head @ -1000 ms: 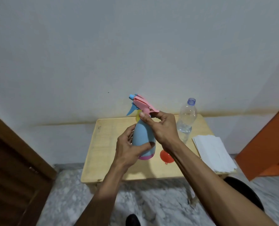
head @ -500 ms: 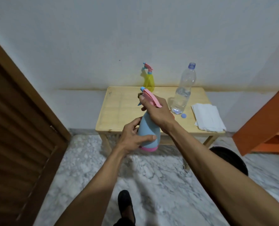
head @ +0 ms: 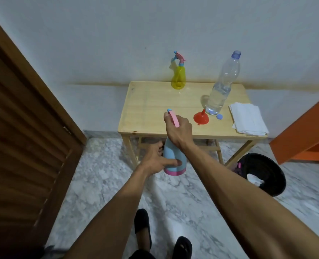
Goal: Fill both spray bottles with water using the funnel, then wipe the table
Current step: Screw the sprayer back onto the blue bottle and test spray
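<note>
Blue spray bottle (head: 173, 157) sits in our two hands, held in the air in front of the worktop (head: 151, 101) and above the marble floor (head: 106, 171), not resting on anything. Its long axis runs near upright, leaning a little, with the pink base band low and toward us and the pink trigger head (head: 174, 118) at the top, its blue nozzle tip pointing up and away toward the wall. Our left hand (head: 155, 161) wraps the lower body, thumb pressed across the front just above the base band. Our right hand (head: 178, 131) is clenched round the neck and trigger head, fingers curled over the pink part.

On the worktop, the red funnel (head: 201, 117) lies mouth down with its spout up, just beside the clear water bottle (head: 222, 85), which stands upright with no cap and is part full. A small blue cap (head: 219, 116) lies near the bottle's foot. The yellow spray bottle (head: 178, 77) stands upright at the back edge by the wall. A stack of white cloths (head: 248, 118) lies at the right end. On the floor to the right is a black bin (head: 263, 172).
</note>
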